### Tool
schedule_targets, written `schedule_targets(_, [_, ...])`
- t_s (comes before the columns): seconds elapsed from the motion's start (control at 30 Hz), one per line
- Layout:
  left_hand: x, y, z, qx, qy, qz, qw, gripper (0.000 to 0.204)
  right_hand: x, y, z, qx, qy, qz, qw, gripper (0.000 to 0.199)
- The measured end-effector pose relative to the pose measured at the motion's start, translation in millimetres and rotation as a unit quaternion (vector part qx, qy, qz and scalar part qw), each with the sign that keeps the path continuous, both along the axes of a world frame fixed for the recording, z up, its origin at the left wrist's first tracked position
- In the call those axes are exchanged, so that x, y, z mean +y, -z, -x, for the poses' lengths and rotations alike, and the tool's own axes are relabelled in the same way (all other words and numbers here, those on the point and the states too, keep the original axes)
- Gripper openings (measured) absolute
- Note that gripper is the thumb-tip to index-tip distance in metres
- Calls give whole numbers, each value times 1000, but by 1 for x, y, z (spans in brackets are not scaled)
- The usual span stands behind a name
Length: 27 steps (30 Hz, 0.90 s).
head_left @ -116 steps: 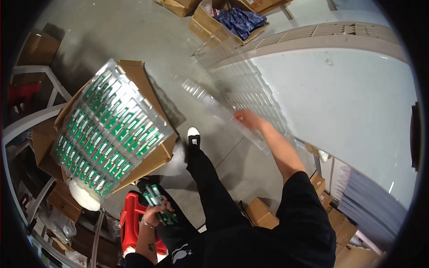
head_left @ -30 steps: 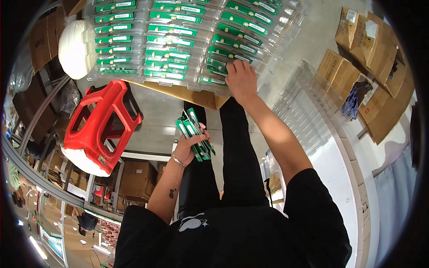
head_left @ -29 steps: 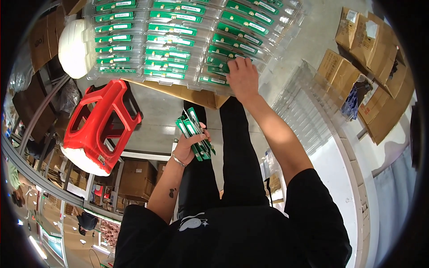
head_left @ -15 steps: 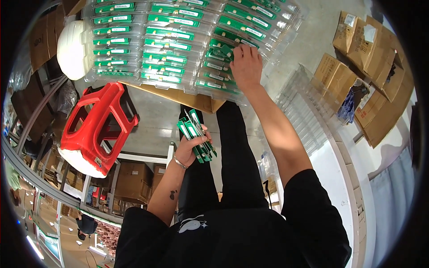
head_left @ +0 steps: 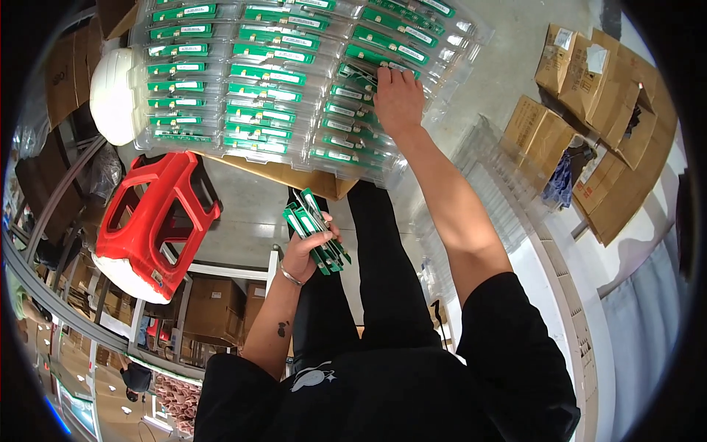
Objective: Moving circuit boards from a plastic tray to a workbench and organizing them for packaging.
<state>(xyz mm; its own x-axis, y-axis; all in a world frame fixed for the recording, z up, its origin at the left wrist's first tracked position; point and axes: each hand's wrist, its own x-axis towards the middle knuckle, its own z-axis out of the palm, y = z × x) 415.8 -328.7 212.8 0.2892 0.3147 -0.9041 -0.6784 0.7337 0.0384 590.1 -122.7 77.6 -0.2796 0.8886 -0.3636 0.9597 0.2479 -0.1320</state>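
My left hand (head_left: 308, 253) grips a fanned stack of green circuit boards (head_left: 317, 230) in front of my legs. A clear plastic tray (head_left: 294, 81) rests on a cardboard box (head_left: 302, 177) and holds rows of the same green boards in pockets. My right hand (head_left: 398, 96) reaches out over the tray's right side, fingertips pressed on a board in one of its pockets. Whether the fingers pinch that board is hidden by the hand itself.
A red plastic stool (head_left: 158, 225) stands to the left of my legs. A white round object (head_left: 112, 96) lies by the tray's left edge. A stack of empty clear trays (head_left: 501, 177) sits on the right, with several open cardboard boxes (head_left: 589, 88) beyond it.
My right hand has slid farther up the tray's right side, from its near edge to a higher row. The left hand keeps the stack of boards in place.
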Motion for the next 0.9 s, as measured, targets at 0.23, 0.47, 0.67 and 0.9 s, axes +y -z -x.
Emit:
schedule_targets(0.23, [10,-5,-6,-18,-13,3,1000,34,25,1,-11,30,21,-60,998,36])
schedule_targets(0.47, [19,-5,-9,1,-28,-4,1000,34,43,-11,-15,47,-1,-54,997,28])
schedule_targets(0.67, [26,-4,-14,1,-30,1,1000,33,66,-1,-16,53,19,-46,997,30])
schedule_targets(0.9, [33,-8,-24,11,-17,-18,1000,33,76,-12,-26,96,40,-32,994,42])
